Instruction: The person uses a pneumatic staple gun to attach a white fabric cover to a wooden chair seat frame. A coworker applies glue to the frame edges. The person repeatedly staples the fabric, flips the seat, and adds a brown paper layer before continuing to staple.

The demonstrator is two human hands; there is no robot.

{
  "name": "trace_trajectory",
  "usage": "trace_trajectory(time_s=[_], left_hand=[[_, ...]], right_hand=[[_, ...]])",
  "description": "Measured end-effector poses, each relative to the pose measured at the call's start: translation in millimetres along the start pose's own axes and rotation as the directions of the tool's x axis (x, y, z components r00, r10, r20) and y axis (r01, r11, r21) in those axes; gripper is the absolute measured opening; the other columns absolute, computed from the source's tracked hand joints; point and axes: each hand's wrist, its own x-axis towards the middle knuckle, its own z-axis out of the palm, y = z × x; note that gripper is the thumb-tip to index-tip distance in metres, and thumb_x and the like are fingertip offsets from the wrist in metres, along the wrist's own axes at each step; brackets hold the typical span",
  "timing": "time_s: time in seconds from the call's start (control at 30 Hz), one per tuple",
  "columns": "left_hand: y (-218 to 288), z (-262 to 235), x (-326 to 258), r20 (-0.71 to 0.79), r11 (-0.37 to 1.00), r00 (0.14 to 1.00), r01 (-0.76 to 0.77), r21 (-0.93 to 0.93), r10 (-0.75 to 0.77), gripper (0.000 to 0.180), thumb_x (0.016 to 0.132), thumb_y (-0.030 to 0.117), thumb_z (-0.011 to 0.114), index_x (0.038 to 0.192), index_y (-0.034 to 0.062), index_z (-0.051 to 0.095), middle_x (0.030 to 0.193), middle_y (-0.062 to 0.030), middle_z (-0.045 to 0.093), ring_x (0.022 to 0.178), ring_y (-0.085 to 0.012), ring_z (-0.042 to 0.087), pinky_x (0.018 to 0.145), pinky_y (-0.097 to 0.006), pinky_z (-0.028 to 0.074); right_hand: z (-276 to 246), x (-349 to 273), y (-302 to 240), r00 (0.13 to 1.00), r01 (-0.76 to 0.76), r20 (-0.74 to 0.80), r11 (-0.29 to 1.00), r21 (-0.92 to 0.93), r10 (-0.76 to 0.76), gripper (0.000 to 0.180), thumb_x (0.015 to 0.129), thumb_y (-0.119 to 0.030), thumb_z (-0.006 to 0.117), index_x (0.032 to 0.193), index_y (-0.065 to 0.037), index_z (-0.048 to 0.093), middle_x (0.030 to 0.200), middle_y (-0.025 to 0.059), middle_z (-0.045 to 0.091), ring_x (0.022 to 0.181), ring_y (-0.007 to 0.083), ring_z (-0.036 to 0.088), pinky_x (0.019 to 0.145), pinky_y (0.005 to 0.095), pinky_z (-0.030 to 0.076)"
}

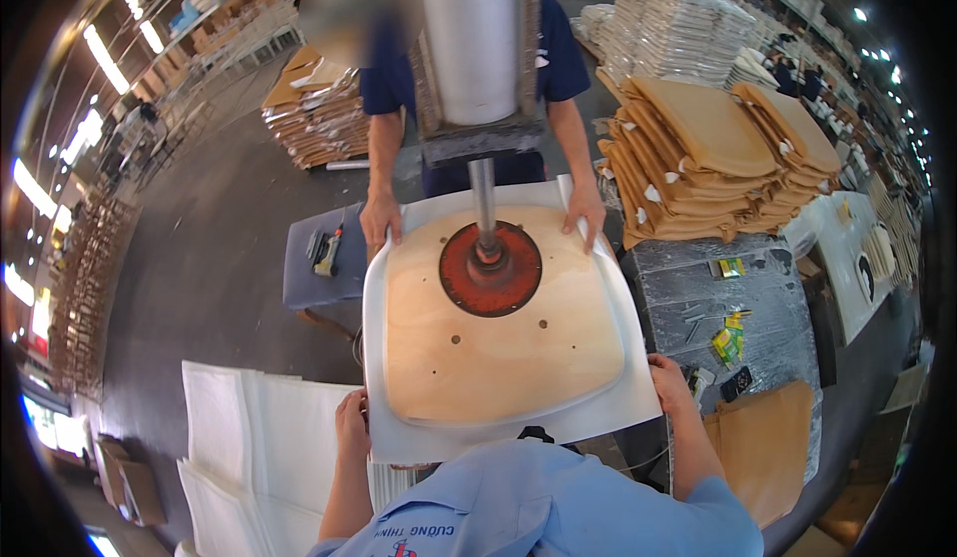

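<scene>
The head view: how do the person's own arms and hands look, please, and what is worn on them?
The left hand and the right hand wear no gloves, and no watch or bracelet shows at either wrist. Both forearms are uncovered. The right sleeve is short and light blue, matching the shirt, which has blue lettering and a red mark.

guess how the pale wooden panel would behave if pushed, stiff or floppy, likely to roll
The pale wooden panel would likely be stiff, as its grain and small holes suggest board or plywood. It seems unlikely to roll, being broad and flattish. It might slide on the white sheet beneath, though the red disc over it may pin it.
</scene>
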Motion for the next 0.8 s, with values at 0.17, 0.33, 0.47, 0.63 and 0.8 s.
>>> trace_trajectory(time_s=[0.17, 0.33, 0.47, 0.63, 0.8], left_hand=[[0.7, 0.1, 12.0, 0.031, 0.978, 0.978, 0.206, 0.026, -0.207, 0.02, 0.104, 0.013, 0.065, 0.118, -0.0005, 0.066, 0.098, -0.0086, 0.072, 0.083, -0.0188, 0.071, 0.071, -0.033, 0.061], [2.8, 2.1, 19.1, 0.109, 0.921, 0.93, 0.322, 0.217, -0.351, 0.047, 0.102, 0.032, 0.072, 0.123, -0.0089, 0.066, 0.102, -0.0128, 0.075, 0.085, -0.021, 0.075, 0.071, -0.035, 0.062], [0.8, 4.5, 17.8, 0.05, 0.869, 0.922, 0.341, 0.359, -0.383, 0.057, 0.1, 0.042, 0.073, 0.119, -0.0117, 0.069, 0.102, -0.0149, 0.076, 0.082, -0.0219, 0.076, 0.068, -0.037, 0.062], [-7.5, 8.8, 8.0, 0.075, 0.904, 0.953, 0.252, 0.345, -0.294, 0.057, 0.103, 0.043, 0.069, 0.118, -0.011, 0.071, 0.1, -0.0149, 0.077, 0.082, -0.0218, 0.076, 0.07, -0.037, 0.061], [-12.7, 0.8, -1.1, 0.089, 0.913, 0.954, 0.244, 0.327, -0.287, 0.057, 0.105, 0.044, 0.067, 0.12, -0.0102, 0.072, 0.101, -0.0138, 0.077, 0.083, -0.0205, 0.075, 0.071, -0.036, 0.061]], right_hand=[[-5.1, 7.0, -9.7, 0.993, -0.11, 0.014, 0.98, -0.163, 0.114, 0.029, 0.1, -0.019, 0.072, 0.118, 0.004, 0.072, 0.094, 0.0102, 0.076, 0.074, 0.0163, 0.072, 0.065, 0.0325, 0.058], [-4.2, 9.8, -13.0, 0.984, -0.162, 0.052, 0.974, -0.161, 0.173, 0.044, 0.101, -0.028, 0.072, 0.124, 0.009, 0.07, 0.099, 0.0134, 0.077, 0.078, 0.0183, 0.073, 0.066, 0.0343, 0.058], [-1.9, 9.0, -10.7, 0.987, -0.134, 0.06, 0.972, -0.193, 0.148, 0.049, 0.102, -0.035, 0.07, 0.121, 0.011, 0.071, 0.097, 0.0146, 0.077, 0.077, 0.0196, 0.073, 0.066, 0.036, 0.058], [0.6, 4.1, -10.1, 0.993, -0.104, 0.035, 0.964, -0.245, 0.116, 0.051, 0.103, -0.037, 0.067, 0.119, 0.011, 0.072, 0.095, 0.0142, 0.077, 0.076, 0.0193, 0.072, 0.067, 0.0356, 0.057], [0.0, -4.1, -1.7, 0.999, -0.038, 0.016, 0.941, -0.337, 0.046, 0.049, 0.106, -0.036, 0.064, 0.119, 0.01, 0.073, 0.094, 0.0128, 0.077, 0.075, 0.0175, 0.071, 0.069, 0.0335, 0.056]])
